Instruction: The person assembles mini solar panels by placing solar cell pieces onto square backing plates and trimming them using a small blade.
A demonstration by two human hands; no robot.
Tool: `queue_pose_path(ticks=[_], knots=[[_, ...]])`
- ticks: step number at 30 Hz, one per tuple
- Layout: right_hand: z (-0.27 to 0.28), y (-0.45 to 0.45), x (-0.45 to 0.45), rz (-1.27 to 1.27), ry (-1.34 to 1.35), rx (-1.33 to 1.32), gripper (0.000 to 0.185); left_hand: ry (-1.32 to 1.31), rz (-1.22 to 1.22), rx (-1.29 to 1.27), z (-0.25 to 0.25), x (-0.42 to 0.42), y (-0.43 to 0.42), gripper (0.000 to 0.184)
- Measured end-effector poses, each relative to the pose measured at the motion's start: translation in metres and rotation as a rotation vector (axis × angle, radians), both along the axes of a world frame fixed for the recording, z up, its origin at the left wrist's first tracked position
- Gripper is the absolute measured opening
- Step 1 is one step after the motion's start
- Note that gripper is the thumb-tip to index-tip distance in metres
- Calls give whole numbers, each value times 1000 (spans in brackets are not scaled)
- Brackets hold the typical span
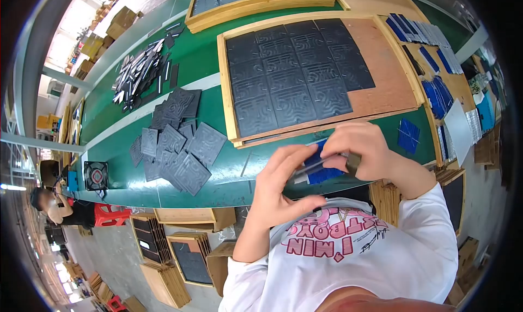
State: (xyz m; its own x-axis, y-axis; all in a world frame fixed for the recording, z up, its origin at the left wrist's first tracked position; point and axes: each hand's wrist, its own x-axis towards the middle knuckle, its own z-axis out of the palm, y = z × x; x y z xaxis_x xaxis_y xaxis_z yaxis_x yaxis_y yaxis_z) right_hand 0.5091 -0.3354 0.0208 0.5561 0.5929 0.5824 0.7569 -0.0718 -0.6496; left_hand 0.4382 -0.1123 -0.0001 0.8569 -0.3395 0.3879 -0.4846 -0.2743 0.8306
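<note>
Both my hands meet over the near edge of the green table. Fingers bent, my right hand (357,148) grips a small item with a dark olive end, too small to name. My left hand (283,186) is at the left end of a thin dark strip, its thumb spread apart from the fingers. Under and between the hands lies a blue piece (325,175). Just beyond them, a wooden-framed tray (388,67) holds rows of dark patterned square tiles (294,104). Loose dark tiles (186,173) are heaped to the left.
Dark strips (139,77) are piled at the back left. A small fan (96,176) stands at the left end. More blue pieces (437,97) lie on a wooden board at the right. Another person (57,206) is at the far left, near red stools (110,216).
</note>
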Motion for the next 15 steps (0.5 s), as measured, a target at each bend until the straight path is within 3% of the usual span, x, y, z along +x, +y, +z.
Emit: queue_pose_path(ticks=[1, 2, 3, 5, 6, 9, 11, 15], knots=[[2, 2, -1, -11, 151, -1, 26, -1, -88, -46, -8, 3, 1, 79], [3, 3, -3, -22, 303, 0, 26, 147, -88, -134, -12, -2, -4, 65], [5, 5, -3, -33, 453, -1, 26, 372, -106, -384, -12, -7, -12, 63], [8, 10, 4, -110, 189, -64, 32, 823, -136, -886, -4, -13, -24, 59], [9, 11, 7, -169, 60, -88, 34, 803, -152, -840, 1, -11, -26, 64], [6, 13, 19, -259, -279, -142, 39, 891, -343, -1127, -16, -12, -26, 69], [7, 11, 24, -264, -414, -248, 38, 905, -382, -1102, -17, -11, -29, 72], [7, 14, 29, -190, -413, -172, 38, 928, -276, -1045, -14, -14, -36, 70]])
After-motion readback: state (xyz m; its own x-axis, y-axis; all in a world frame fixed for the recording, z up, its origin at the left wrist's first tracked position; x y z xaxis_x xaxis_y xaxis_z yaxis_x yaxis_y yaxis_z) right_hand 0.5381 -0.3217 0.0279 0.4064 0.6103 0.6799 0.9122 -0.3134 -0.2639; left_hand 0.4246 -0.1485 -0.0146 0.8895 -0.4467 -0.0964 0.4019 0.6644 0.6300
